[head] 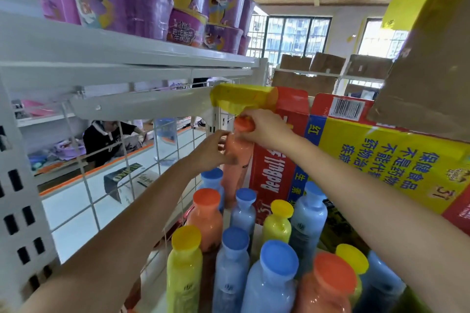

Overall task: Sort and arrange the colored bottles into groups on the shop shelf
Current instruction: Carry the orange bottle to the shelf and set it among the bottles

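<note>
Our right hand curls over the cap of an orange bottle, left hand gripping its body, at the rear beside the Red Bull carton. The front bottles stand colour-mixed; sorting seems barely begun.

Purple noodle tubs stand stacked along the upper shelf board's front edge; a yellow plastic tag sits at its right corner; a red Red Bull carton stands beside a yellow carton, under a brown cardboard box; behind the white wire grid is a person in a dark top, seemingly seated.
</note>
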Motion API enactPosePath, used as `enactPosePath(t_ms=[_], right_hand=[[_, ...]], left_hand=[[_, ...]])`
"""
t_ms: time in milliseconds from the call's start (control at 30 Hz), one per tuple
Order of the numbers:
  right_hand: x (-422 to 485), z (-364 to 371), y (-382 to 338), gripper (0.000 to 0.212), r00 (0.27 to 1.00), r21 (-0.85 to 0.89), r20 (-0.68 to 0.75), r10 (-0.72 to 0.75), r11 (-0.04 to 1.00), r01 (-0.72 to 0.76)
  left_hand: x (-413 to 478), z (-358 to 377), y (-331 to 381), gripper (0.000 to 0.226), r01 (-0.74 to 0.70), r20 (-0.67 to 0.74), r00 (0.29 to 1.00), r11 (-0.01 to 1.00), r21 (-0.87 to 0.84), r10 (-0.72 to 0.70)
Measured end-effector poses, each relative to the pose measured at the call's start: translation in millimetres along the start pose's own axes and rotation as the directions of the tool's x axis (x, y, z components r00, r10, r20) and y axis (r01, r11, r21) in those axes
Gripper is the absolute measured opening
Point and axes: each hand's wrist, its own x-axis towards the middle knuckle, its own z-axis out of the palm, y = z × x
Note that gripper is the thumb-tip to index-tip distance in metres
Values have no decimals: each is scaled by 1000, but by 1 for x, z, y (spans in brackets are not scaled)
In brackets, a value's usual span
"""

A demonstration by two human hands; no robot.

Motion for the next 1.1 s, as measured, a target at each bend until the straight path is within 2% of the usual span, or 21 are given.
enactPosePath(t_ms=[167,533,700,933,1100], right_hand=[[0,29,1,52,988,0,153,-2,1000,2],[-2,72,12,39,945,70,324,53,994,-79],[4,78,13,39,940,98,340,38,992,-76],[5,85,17,44,933,131,359,33,988,-85],[1,73,17,41,913,184,408,-12,980,-69]], left_hand=[[-9,0,-16,63,108,-18,994,991,74,-107],[-22,4,-30,37,135,34,988,955,265,-149],[-22,2,-30,32,156,84,980,960,233,-180],[-27,3,-26,51,147,127,975,957,249,-183],[-25,-1,-26,39,164,107,975,953,256,-197]])
